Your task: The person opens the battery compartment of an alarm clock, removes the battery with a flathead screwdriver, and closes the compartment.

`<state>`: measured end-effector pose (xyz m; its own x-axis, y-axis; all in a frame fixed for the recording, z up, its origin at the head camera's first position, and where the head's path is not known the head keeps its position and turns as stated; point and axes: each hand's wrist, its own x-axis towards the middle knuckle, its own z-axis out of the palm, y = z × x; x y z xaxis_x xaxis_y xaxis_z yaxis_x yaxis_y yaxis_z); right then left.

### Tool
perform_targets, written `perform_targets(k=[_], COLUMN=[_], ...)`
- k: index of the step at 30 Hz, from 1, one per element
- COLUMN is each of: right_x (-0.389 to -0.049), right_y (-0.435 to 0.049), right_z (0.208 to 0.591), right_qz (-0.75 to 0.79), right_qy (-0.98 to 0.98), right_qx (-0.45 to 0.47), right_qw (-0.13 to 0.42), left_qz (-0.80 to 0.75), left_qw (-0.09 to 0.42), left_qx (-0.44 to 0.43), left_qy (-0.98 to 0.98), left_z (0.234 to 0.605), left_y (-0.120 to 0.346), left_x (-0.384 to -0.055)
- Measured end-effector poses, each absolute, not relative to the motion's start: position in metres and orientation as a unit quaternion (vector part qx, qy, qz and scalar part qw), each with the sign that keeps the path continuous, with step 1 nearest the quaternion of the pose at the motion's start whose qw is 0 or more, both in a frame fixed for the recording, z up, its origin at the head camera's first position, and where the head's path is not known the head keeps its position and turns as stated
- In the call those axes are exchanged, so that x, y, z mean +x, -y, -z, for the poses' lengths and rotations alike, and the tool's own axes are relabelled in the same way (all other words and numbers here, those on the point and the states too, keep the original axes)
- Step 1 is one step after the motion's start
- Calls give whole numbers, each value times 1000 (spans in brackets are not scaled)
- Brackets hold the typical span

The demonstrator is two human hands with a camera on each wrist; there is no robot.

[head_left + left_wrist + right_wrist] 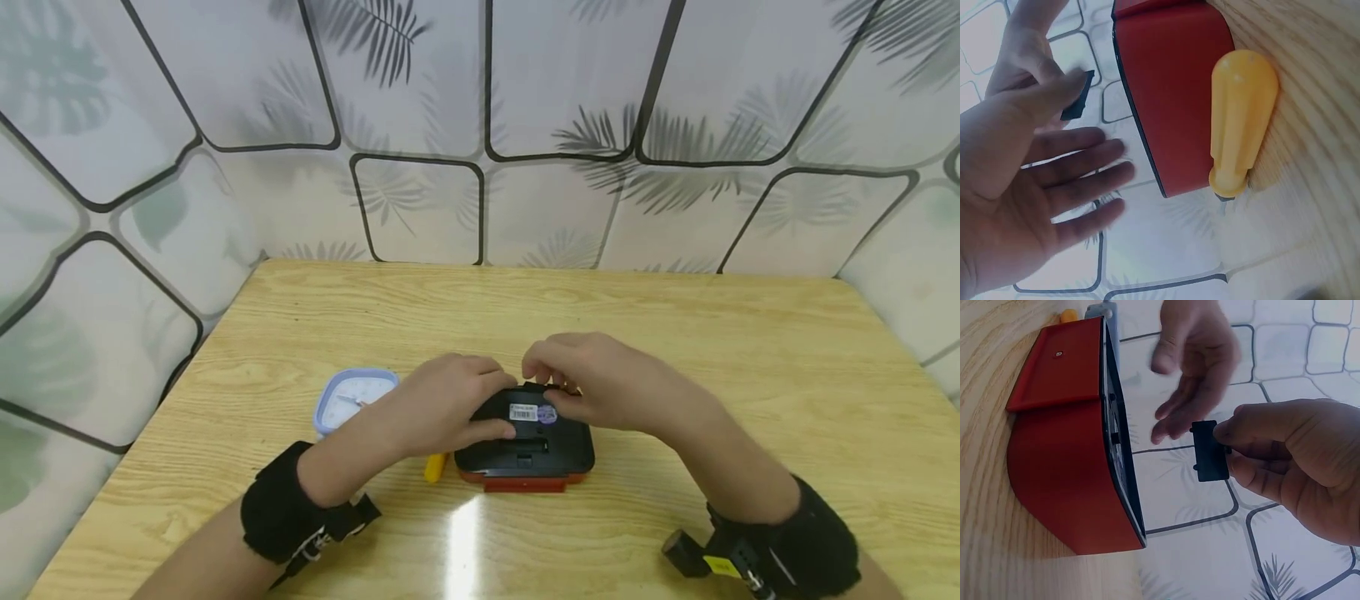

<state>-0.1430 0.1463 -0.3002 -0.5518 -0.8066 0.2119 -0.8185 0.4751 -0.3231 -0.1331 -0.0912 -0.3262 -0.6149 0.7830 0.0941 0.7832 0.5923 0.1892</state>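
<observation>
Two bare hands meet over a red box with a black back point(570, 454), which rests on a wood-grain tabletop point(675, 317), about midway between its left and right edges and well away from its back edge. The right hand point(596, 379) pinches a small black cover point(1211, 453) between thumb and fingers, clear of the box. The left hand point(450, 404) is spread, fingers straight and apart, near the cover. A yellow-handled tool point(1244, 115) lies just beside the box, toward the tabletop's left edge; farther that way sits a pale blue clock point(345, 408), partly hidden by the left arm.
</observation>
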Motion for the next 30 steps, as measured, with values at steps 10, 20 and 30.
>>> perform_targets(k=[10, 20, 30], right_x=[-139, -138, -143], right_y=[-141, -143, -149], right_z=[303, 301, 295], right_qz=[-212, -224, -243], right_qy=[845, 829, 823], right_qx=[489, 507, 513], right_qw=[52, 71, 15], left_qz=[159, 186, 184], left_qw=[129, 215, 278], left_qx=[-467, -499, -506], left_qy=[860, 818, 795], left_z=[329, 329, 320], left_y=[90, 91, 96], left_x=[-133, -134, -137])
